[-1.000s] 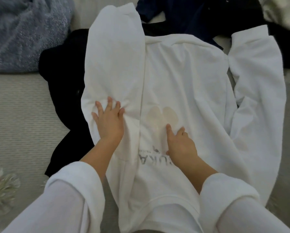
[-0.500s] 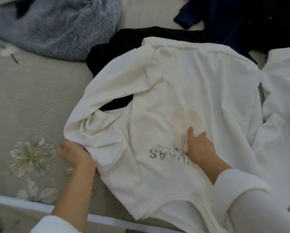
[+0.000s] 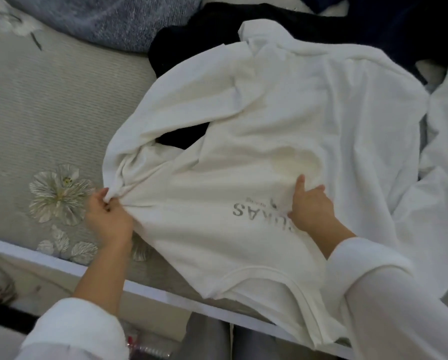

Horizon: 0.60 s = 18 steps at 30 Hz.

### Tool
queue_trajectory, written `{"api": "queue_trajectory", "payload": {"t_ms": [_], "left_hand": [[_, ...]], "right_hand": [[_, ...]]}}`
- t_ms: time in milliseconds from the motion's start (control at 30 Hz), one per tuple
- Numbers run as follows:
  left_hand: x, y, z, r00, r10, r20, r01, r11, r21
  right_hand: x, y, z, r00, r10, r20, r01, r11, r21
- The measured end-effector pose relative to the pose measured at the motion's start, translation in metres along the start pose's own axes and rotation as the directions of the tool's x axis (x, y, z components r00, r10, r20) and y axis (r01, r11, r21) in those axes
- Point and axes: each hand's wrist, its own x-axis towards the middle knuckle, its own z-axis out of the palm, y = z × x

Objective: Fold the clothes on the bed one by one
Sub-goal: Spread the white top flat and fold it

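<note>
A white long-sleeved sweatshirt lies spread on the bed, neck towards me, with grey lettering and a faint yellowish print on it. My left hand grips a bunched fold of its left sleeve near the bed's edge. On the lettering rests my right hand, index finger pointing away, other fingers loosely bent, pressing the cloth down. The other sleeve trails off to the right.
A black garment lies under the sweatshirt's far left side. A blue-grey knit sits at the back left, dark navy clothes at the back right. The bed's white front edge runs diagonally below; floor beyond it.
The left sleeve, earlier folded over the body, has been pulled out to the left by my left hand, which now grips it. My right hand stays pressed on the lettering.
</note>
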Motion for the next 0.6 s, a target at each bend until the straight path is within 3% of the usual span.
{"api": "queue_trajectory", "payload": {"t_ms": [67,133,233,300,367,467,500,533,600], "left_hand": [[-0.009,0.008,0.013,1.000,-0.006,0.006,0.005,0.996,0.093],[-0.031,0.031,0.034,0.985,0.170,0.008,-0.168,0.963,0.211],[-0.068,0.067,0.073,0.879,0.444,0.172,-0.476,0.827,0.299],[-0.082,0.091,0.102,0.763,0.541,0.355,-0.641,0.703,0.306],[-0.085,0.113,0.133,0.588,0.601,0.542,-0.797,0.543,0.263],[-0.068,0.136,0.173,0.275,0.596,0.754,-0.961,0.144,0.236],[-0.057,0.139,0.183,0.250,0.546,0.800,-0.963,0.050,0.266],[-0.044,0.141,0.189,0.301,0.507,0.807,-0.941,0.022,0.337],[-0.019,0.145,0.191,0.566,0.449,0.692,-0.814,0.169,0.556]], "right_hand": [[-0.001,0.000,0.000,1.000,-0.007,0.004,0.007,0.998,-0.066],[-0.001,0.001,-0.002,0.999,-0.035,-0.006,0.034,0.994,-0.099],[0.004,0.014,-0.017,0.982,-0.146,-0.118,0.131,0.984,-0.123],[0.011,0.028,-0.035,0.969,-0.177,-0.175,0.169,0.984,-0.056],[0.022,0.044,-0.055,0.961,-0.137,-0.241,0.160,0.984,0.077],[0.042,0.070,-0.075,0.944,-0.059,-0.326,0.152,0.951,0.268],[0.047,0.079,-0.077,0.947,-0.056,-0.318,0.157,0.941,0.300],[0.051,0.088,-0.077,0.953,-0.069,-0.294,0.162,0.939,0.303],[0.059,0.103,-0.073,0.959,-0.098,-0.266,0.166,0.954,0.250]]}}
